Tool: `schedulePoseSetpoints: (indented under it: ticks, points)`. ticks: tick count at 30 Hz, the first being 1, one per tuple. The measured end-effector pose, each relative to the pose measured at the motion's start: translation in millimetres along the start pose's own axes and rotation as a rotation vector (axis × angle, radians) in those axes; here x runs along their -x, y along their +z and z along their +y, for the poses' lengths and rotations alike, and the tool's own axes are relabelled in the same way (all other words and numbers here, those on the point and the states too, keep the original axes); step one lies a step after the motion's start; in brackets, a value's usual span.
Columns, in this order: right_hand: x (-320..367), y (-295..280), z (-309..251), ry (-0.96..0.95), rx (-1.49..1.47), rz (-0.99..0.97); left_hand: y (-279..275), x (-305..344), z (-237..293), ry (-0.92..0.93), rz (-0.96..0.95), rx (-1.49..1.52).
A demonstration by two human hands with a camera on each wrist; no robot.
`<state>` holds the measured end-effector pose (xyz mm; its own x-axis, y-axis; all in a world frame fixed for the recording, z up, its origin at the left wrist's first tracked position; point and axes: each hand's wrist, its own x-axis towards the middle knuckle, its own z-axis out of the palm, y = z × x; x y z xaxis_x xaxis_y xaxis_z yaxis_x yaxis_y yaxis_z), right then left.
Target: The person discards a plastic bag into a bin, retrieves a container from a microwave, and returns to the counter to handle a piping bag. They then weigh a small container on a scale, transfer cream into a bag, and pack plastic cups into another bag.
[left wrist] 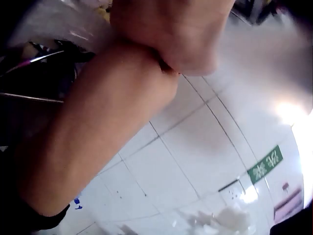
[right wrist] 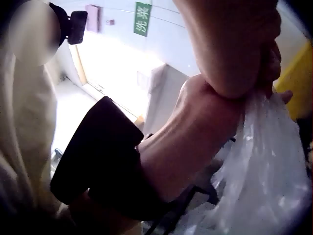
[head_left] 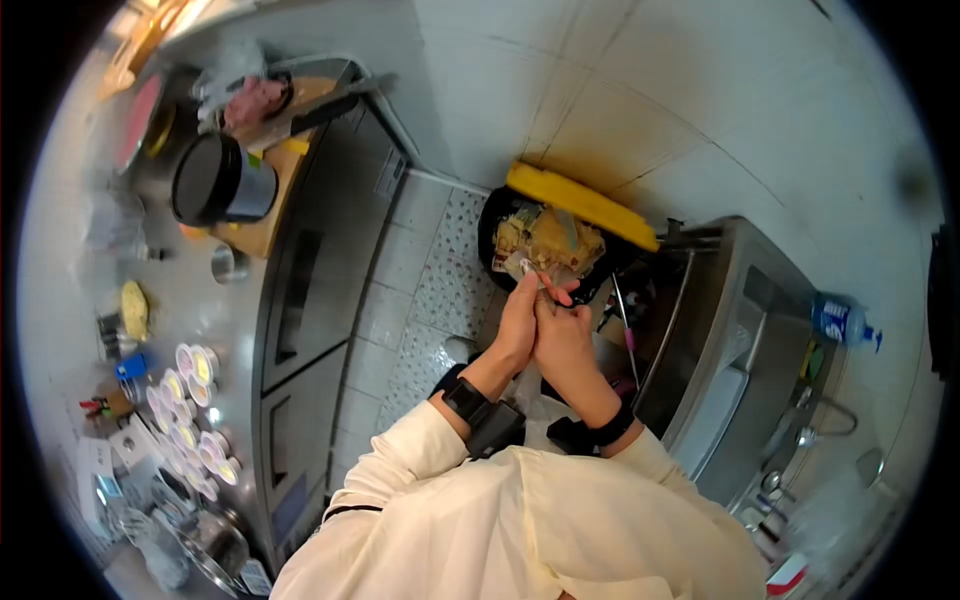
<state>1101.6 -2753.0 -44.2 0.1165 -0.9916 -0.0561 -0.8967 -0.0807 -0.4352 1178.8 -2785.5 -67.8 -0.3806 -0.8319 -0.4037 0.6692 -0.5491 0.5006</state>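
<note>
Both hands are close together in front of the body, their fingers gathered round a clear plastic bag [right wrist: 269, 166]. The left hand [head_left: 515, 325] lies against the right hand [head_left: 565, 345], and their fingertips overlap the near rim of a black bin [head_left: 487, 240] in the head view. From the hands the bag hangs down loose and crumpled in the right wrist view. Inside the bin lies a heap of yellowish scraps and plastic [head_left: 550, 240]. In the left wrist view the left hand [left wrist: 171, 34] crosses the right forearm [left wrist: 102, 122], and the fingers are mostly hidden.
A yellow panel [head_left: 580, 205] leans over the bin's far edge by the tiled wall. On the right is a metal sink unit [head_left: 720, 330] with a blue-labelled bottle [head_left: 840, 318]. A steel counter [head_left: 240, 310] on the left carries a black-lidded tub [head_left: 208, 180] and several small cups [head_left: 190, 410].
</note>
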Motion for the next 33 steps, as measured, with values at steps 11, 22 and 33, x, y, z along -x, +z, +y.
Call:
schedulePoseSetpoints:
  ticks: [11, 22, 33]
  points:
    - [-36, 170, 97, 0.086, 0.110, -0.404, -145, -93, -97, -0.428, 0.384, 0.373]
    - [-30, 302, 132, 0.199, 0.118, -0.499, -258, -129, -155, -0.604, 0.458, 0.313]
    - [-36, 272, 119, 0.207, -0.171, -0.772, -267, -77, -165, -0.502, 0.603, 0.373]
